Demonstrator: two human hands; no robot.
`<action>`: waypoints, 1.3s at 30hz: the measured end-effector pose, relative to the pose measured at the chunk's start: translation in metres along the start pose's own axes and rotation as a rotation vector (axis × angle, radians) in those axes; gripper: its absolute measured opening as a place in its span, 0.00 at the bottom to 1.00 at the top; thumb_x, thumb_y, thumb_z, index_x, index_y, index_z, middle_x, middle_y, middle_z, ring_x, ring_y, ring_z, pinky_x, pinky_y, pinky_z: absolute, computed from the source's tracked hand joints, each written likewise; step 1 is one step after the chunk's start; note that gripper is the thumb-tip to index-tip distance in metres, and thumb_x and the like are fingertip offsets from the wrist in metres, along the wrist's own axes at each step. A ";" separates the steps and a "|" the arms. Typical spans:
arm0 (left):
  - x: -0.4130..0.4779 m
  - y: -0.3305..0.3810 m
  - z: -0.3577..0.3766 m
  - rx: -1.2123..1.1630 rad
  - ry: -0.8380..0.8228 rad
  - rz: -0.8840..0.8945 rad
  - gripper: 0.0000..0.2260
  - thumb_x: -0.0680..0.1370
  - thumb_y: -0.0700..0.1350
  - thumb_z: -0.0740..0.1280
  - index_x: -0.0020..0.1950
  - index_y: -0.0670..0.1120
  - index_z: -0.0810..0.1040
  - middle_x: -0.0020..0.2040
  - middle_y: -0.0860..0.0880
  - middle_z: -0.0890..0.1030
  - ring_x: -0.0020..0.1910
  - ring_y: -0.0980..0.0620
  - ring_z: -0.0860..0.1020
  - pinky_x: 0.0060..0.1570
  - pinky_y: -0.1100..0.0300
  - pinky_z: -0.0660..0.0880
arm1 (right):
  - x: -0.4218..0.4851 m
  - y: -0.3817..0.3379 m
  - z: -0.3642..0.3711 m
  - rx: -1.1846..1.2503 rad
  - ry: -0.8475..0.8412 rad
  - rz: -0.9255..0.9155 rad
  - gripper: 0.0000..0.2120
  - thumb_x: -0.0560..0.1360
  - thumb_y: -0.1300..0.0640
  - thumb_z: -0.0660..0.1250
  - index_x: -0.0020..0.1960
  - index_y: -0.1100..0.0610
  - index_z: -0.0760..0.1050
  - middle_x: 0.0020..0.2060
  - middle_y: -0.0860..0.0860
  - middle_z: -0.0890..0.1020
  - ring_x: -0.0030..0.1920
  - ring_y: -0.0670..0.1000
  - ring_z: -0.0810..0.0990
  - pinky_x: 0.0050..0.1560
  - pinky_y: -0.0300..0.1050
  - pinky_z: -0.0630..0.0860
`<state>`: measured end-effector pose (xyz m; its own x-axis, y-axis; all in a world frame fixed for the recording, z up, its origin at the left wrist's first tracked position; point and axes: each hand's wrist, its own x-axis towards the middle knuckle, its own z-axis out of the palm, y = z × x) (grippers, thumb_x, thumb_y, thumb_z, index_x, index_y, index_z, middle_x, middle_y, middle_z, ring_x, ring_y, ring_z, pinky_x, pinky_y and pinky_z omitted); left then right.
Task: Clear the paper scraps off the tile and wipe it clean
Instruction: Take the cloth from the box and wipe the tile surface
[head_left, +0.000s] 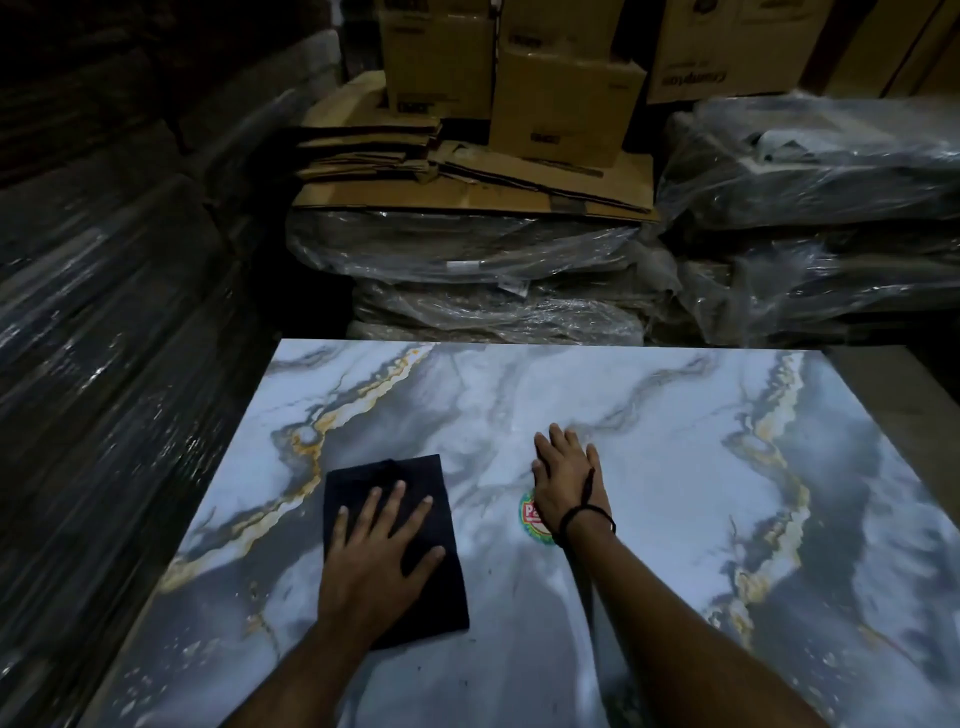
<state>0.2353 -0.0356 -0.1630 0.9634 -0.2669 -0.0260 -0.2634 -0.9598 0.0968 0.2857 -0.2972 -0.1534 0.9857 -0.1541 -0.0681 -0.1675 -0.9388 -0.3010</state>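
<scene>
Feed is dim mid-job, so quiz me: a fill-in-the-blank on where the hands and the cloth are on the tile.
The left hand lies flat on the dark ____.
The right hand partly covers a round ____ on the tile.
A black cord circles the ____ wrist.
Missing: cloth; sticker; right.

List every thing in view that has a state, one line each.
tile: lying flat, no paper scraps visible on it
left hand: fingers straight, pressing the dark cloth
dark cloth: spread flat on the tile
right hand: flat on the tile, fingers straight
sticker: stuck to the tile, partly covered by the right hand
cardboard boxes: closed, stacked
</scene>
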 end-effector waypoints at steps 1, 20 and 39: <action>-0.004 -0.004 -0.001 0.015 -0.010 -0.008 0.28 0.76 0.70 0.46 0.73 0.61 0.63 0.75 0.52 0.63 0.74 0.47 0.62 0.69 0.44 0.52 | 0.001 0.000 -0.002 -0.008 -0.022 -0.005 0.23 0.83 0.52 0.50 0.77 0.50 0.56 0.78 0.49 0.53 0.78 0.50 0.48 0.76 0.50 0.40; 0.003 0.052 -0.006 -0.014 -0.051 0.037 0.29 0.72 0.69 0.49 0.72 0.63 0.63 0.76 0.51 0.61 0.74 0.45 0.61 0.70 0.41 0.51 | -0.087 -0.001 0.010 0.037 -0.054 -0.060 0.32 0.75 0.44 0.39 0.77 0.50 0.57 0.78 0.48 0.53 0.78 0.51 0.46 0.75 0.54 0.37; -0.049 0.044 0.001 -0.066 -0.046 0.116 0.26 0.75 0.67 0.54 0.69 0.59 0.70 0.72 0.48 0.69 0.71 0.43 0.68 0.67 0.40 0.59 | -0.090 -0.003 0.011 0.054 0.033 -0.035 0.22 0.81 0.54 0.53 0.75 0.50 0.63 0.77 0.47 0.59 0.78 0.50 0.51 0.76 0.53 0.40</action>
<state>0.1768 -0.0653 -0.1581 0.9229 -0.3809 -0.0558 -0.3675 -0.9148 0.1674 0.1975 -0.2774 -0.1567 0.9909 -0.1319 -0.0256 -0.1324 -0.9260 -0.3536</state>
